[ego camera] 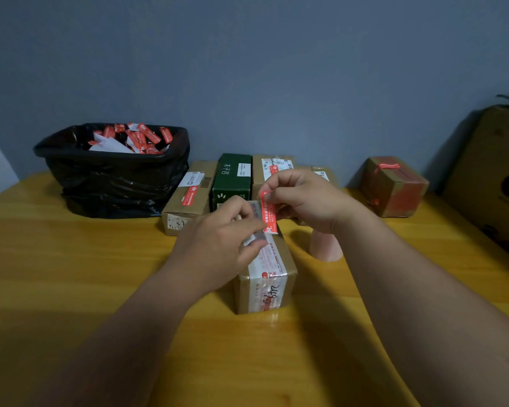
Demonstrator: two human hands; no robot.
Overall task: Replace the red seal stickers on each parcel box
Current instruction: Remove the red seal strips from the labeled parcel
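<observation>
A brown parcel box (272, 277) wrapped in clear tape stands on the yellow table in front of me. My right hand (303, 198) pinches the top end of a red seal sticker (269, 212) held upright just above the box's far end. My left hand (221, 242) hovers over the box top and pinches the sticker's white backing strip (254, 230) beside the sticker's lower end. Behind my hands stands a row of parcels: a brown box with a red sticker (190, 195), a dark green box (232, 180) and another brown box (272, 168).
A bin lined with a black bag (115, 177), holding several used red stickers, stands at the back left. A small brown box with red tape (394, 186) sits at the back right. A large cardboard box (494, 177) leans at the right edge. A pale cup (325, 245) stands under my right wrist.
</observation>
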